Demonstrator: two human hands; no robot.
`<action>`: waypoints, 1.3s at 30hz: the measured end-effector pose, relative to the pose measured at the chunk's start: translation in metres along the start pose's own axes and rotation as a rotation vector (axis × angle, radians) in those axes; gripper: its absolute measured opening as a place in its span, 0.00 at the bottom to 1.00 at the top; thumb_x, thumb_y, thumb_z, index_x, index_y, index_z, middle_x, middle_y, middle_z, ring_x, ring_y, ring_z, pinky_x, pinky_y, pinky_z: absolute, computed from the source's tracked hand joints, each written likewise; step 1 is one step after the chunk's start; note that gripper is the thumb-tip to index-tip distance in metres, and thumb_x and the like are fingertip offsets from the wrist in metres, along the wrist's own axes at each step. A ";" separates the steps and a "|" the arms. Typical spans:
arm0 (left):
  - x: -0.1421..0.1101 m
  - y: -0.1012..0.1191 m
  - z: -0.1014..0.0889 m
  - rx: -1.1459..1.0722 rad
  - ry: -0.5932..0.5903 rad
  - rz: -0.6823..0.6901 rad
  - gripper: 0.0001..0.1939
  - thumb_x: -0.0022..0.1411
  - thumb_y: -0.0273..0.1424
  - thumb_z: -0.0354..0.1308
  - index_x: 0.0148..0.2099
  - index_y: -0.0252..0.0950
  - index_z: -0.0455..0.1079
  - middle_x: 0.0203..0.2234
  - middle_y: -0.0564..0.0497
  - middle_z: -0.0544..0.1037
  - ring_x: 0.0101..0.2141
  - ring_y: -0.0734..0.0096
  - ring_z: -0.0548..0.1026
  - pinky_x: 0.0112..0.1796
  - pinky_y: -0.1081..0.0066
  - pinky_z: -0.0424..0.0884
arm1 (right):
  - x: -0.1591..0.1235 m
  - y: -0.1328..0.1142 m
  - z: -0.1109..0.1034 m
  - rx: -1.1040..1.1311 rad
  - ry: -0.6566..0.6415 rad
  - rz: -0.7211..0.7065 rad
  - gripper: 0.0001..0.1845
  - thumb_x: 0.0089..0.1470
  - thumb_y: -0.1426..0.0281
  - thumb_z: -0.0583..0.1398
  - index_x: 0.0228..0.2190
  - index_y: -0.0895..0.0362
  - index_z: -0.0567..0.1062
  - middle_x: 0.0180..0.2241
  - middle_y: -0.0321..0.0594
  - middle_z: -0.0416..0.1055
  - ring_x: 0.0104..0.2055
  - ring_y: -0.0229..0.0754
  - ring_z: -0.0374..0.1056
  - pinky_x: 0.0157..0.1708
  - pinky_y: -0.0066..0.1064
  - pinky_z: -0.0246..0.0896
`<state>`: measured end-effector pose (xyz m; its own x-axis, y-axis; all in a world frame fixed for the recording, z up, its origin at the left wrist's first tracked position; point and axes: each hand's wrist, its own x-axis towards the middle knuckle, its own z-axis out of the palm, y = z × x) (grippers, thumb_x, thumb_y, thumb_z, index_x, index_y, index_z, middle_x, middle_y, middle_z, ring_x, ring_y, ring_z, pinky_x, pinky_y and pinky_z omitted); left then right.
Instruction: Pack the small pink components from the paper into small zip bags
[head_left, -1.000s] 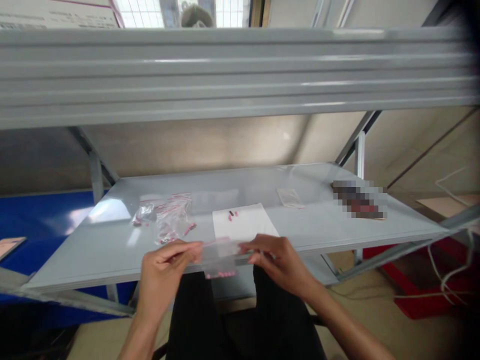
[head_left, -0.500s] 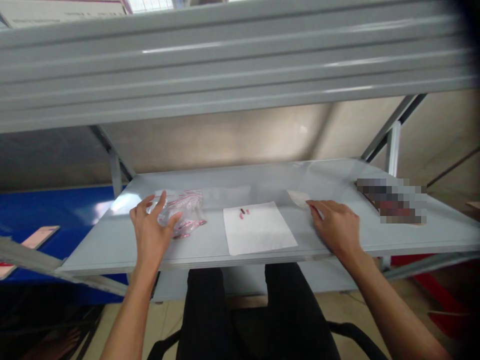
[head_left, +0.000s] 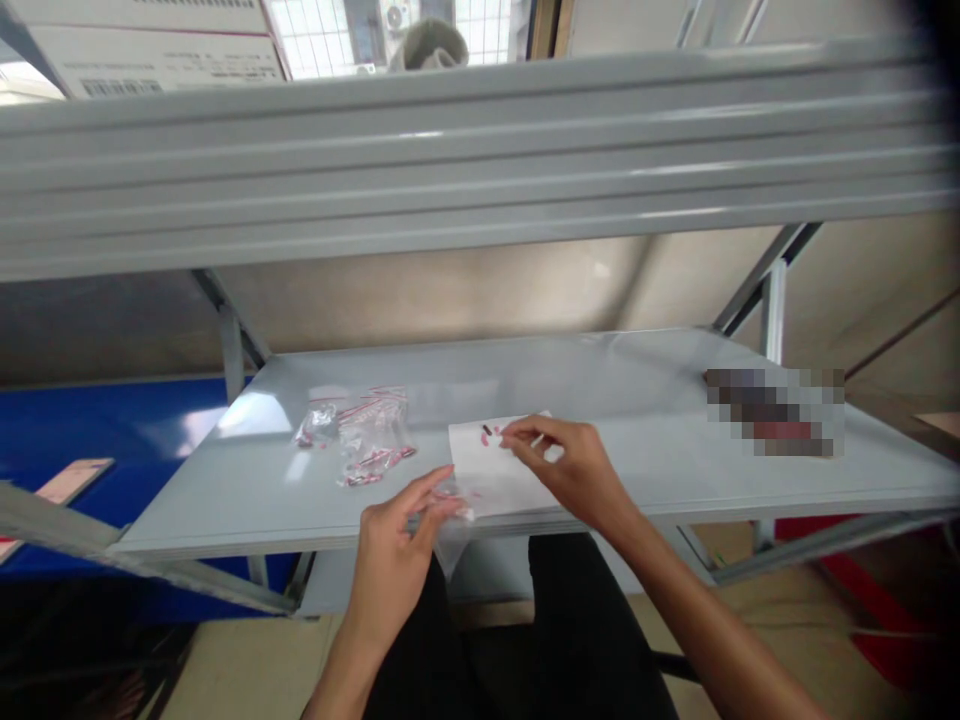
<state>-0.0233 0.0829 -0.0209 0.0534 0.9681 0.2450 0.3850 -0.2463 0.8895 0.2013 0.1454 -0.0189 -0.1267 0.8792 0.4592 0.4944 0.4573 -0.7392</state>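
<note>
clear plastic zip bags lie heaped on the grey steel shelf, at 9 o'clock from the white paper sheet. the left hand, now lifted off that heap, pinches a single bag in a narrow grip, its lower part hanging past the shelf edge. tiny pink and dark pieces sit on the paper just beside the right hand, whose narrow grip holds a small white bit, hard to make out. at 3 o'clock, a pixelated object cannot be read.
</note>
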 end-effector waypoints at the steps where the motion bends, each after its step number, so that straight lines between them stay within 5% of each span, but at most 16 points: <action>1: 0.002 -0.004 -0.001 -0.050 -0.030 -0.043 0.16 0.70 0.34 0.58 0.57 0.39 0.74 0.33 0.49 0.85 0.36 0.63 0.82 0.35 0.70 0.75 | 0.011 0.008 0.004 -0.087 -0.019 0.017 0.06 0.61 0.71 0.62 0.35 0.56 0.82 0.35 0.39 0.82 0.33 0.41 0.75 0.36 0.30 0.67; 7: 0.004 -0.020 0.008 -0.090 -0.126 -0.081 0.21 0.67 0.36 0.61 0.59 0.39 0.63 0.27 0.55 0.79 0.26 0.70 0.74 0.31 0.72 0.69 | 0.045 0.021 0.031 -0.544 -0.200 0.069 0.13 0.62 0.73 0.58 0.42 0.55 0.82 0.42 0.44 0.81 0.46 0.47 0.74 0.47 0.34 0.64; 13: 0.002 -0.029 0.007 -0.020 -0.070 -0.073 0.18 0.65 0.37 0.64 0.53 0.40 0.64 0.27 0.56 0.78 0.27 0.70 0.73 0.30 0.72 0.64 | 0.048 0.018 0.042 -0.620 -0.302 0.125 0.14 0.61 0.74 0.60 0.47 0.57 0.81 0.44 0.46 0.80 0.50 0.47 0.72 0.47 0.32 0.63; 19: 0.005 -0.031 0.005 -0.067 0.035 -0.040 0.16 0.61 0.34 0.66 0.50 0.38 0.71 0.33 0.50 0.82 0.35 0.64 0.79 0.39 0.68 0.71 | 0.042 0.017 0.032 -0.363 -0.199 0.000 0.15 0.63 0.75 0.58 0.47 0.59 0.81 0.42 0.47 0.80 0.47 0.47 0.72 0.49 0.35 0.63; 23: 0.004 -0.030 0.011 -0.084 0.042 -0.059 0.17 0.61 0.33 0.67 0.52 0.38 0.73 0.33 0.51 0.83 0.35 0.65 0.79 0.40 0.69 0.72 | 0.013 -0.006 0.020 0.030 -0.206 -0.107 0.11 0.63 0.72 0.59 0.43 0.56 0.81 0.37 0.41 0.78 0.31 0.38 0.67 0.34 0.28 0.61; 27: 0.000 -0.026 0.020 -0.114 0.015 -0.038 0.17 0.60 0.30 0.67 0.52 0.38 0.74 0.36 0.50 0.84 0.36 0.66 0.81 0.41 0.69 0.74 | -0.013 -0.027 0.016 0.131 -0.306 -0.045 0.04 0.58 0.71 0.64 0.36 0.56 0.81 0.25 0.32 0.72 0.23 0.33 0.53 0.25 0.26 0.49; 31: -0.003 -0.027 0.024 -0.115 0.008 -0.016 0.17 0.59 0.29 0.68 0.51 0.39 0.77 0.40 0.48 0.85 0.40 0.62 0.83 0.44 0.66 0.76 | -0.021 -0.029 0.018 0.128 -0.317 0.000 0.03 0.57 0.71 0.65 0.34 0.56 0.82 0.21 0.30 0.68 0.21 0.32 0.51 0.23 0.26 0.45; 39: -0.011 -0.030 0.036 -0.202 -0.026 -0.056 0.23 0.57 0.32 0.70 0.56 0.39 0.78 0.46 0.45 0.84 0.44 0.55 0.82 0.48 0.59 0.78 | -0.034 -0.015 0.016 0.234 -0.317 -0.106 0.07 0.63 0.70 0.63 0.33 0.56 0.81 0.34 0.39 0.77 0.36 0.37 0.71 0.38 0.28 0.63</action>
<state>-0.0022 0.0812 -0.0642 0.0622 0.9808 0.1850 0.1954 -0.1938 0.9614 0.1844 0.1111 -0.0318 -0.4436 0.8064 0.3910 0.2601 0.5333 -0.8049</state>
